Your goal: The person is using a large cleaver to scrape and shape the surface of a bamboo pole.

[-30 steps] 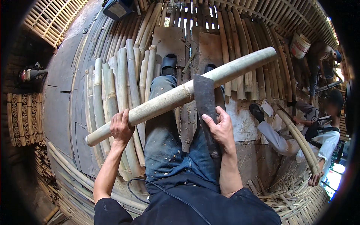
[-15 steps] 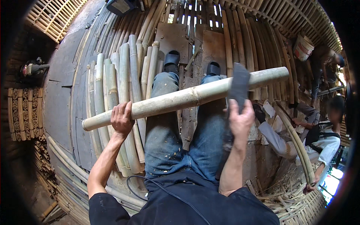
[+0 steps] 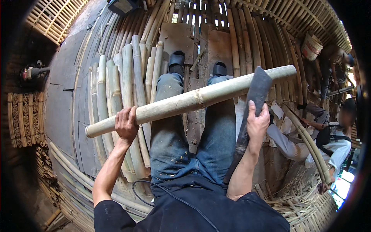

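A thick pale bamboo pole [image 3: 174, 103] with one raised node lies slanting across my thighs, its right end higher in view. Close to the pole's left end, my left hand [image 3: 126, 123] is closed over it from above. My right hand [image 3: 258, 123] grips a long dark machete [image 3: 259, 85] with a broad, angled tip. The blade's upper part overlaps the pole toward its right end; whether it touches the bamboo, I cannot tell. Down along my right forearm runs the machete's narrow dark handle [image 3: 234, 164].
Several cut bamboo poles [image 3: 127, 77] lie side by side at left. Bundled bamboo sticks [image 3: 26, 120] are stacked at far left. On the right, another person [image 3: 332, 143] holds bent bamboo strips [image 3: 305, 143]. A white bucket [image 3: 311, 47] stands at upper right, bamboo scraps [image 3: 305, 205] at lower right.
My right hand and the machete have moved right along the pole, toward its right end. The pole has shifted only slightly, and my left hand keeps its grip.
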{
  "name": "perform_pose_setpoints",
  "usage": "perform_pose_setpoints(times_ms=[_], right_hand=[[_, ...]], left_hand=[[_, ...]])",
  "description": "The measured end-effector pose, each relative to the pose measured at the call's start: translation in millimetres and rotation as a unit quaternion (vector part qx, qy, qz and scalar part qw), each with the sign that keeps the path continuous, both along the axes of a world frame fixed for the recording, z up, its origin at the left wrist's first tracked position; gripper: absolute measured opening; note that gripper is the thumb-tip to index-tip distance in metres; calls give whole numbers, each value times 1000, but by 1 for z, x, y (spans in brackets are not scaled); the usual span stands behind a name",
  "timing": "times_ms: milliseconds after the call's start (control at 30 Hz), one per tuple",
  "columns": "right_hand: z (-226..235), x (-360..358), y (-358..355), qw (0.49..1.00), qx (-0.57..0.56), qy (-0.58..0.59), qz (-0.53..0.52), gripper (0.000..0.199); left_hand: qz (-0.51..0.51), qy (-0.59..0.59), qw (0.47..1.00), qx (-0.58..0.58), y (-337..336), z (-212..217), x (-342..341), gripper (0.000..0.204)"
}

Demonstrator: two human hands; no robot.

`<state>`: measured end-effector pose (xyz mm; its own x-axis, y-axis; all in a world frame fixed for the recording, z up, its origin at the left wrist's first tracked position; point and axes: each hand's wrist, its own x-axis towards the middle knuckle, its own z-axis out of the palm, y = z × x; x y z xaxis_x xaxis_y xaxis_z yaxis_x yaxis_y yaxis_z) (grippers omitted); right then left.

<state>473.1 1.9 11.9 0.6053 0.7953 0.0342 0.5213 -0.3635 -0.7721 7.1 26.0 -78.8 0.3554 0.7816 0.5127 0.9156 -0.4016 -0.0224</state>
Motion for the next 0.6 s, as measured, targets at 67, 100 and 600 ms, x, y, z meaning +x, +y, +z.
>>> perform_pose_setpoints(times_ms=[67, 100, 600], right_hand=[[0, -8, -2, 997, -52, -60, -21, 42], [3, -27, -1, 999, -30, -12, 21, 43], [36, -49, 11, 995, -74, 53, 31, 31]], left_hand=[[-13, -2, 1000, -7, 2, 4, 6, 46], [-14, 3, 1000, -5, 3, 4, 7, 47], [10, 6, 1000, 28, -11, -3, 16, 45]])
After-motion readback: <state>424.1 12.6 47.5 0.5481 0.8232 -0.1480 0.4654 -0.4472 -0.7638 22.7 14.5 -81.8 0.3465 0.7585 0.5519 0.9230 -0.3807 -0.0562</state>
